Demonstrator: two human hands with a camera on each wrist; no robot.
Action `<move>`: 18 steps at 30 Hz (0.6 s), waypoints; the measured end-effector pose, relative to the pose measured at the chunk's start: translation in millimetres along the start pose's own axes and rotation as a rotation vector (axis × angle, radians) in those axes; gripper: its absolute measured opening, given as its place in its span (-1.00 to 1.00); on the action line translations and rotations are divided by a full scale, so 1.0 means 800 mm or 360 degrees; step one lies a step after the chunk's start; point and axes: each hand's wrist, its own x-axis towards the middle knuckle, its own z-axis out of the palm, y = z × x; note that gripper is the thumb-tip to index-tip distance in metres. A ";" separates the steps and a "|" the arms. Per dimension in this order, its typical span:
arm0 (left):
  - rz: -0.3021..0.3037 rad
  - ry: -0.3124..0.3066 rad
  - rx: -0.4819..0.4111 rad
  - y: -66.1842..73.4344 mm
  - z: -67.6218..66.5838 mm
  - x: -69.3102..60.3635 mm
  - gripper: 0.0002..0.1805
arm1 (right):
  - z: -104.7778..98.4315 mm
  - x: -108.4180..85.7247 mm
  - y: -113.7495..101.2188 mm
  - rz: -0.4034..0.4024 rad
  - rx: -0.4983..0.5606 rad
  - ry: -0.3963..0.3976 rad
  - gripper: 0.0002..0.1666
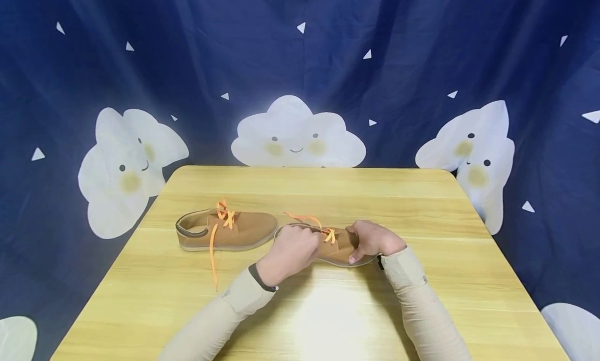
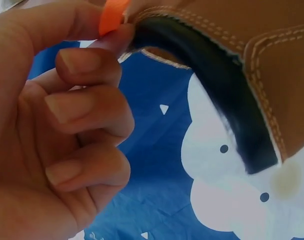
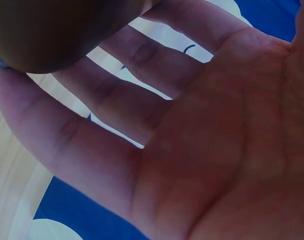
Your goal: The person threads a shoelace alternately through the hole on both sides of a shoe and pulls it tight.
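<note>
A brown shoe (image 1: 344,244) with orange laces sits right of the table's middle, its toe pointing right. At its opening, my left hand (image 1: 292,249) pinches an orange shoelace (image 2: 111,17) between thumb and forefinger, the other fingers curled in the left wrist view. The shoe's dark collar lining (image 2: 212,90) shows beside those fingers. My right hand (image 1: 375,238) grips the toe, thumb on the near side and fingers round the far side. In the right wrist view, the fingers (image 3: 106,95) reach under the dark toe. The left hand hides part of the shoe's heel end.
A matching brown shoe (image 1: 253,229) lies to the left, toe pointing right, close to the heel of the held shoe. One loose orange lace (image 1: 212,251) from it trails toward the near side of the wooden table (image 1: 154,298). A blue cloud-patterned curtain (image 1: 300,48) hangs behind.
</note>
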 end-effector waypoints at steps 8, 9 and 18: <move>-0.0018 0.0020 -0.0030 -0.004 -0.003 -0.010 -0.82 | 0.001 0.003 -0.001 -0.0012 0.0015 0.0003 -0.33; -0.0025 0.0024 -0.0036 -0.004 -0.002 -0.011 -0.82 | 0.001 0.003 -0.002 -0.0012 0.0013 0.0005 -0.31; -0.0111 0.0016 -0.0153 -0.005 0.009 -0.021 -0.58 | 0.001 0.000 0.001 -0.0015 0.0031 0.0010 -0.23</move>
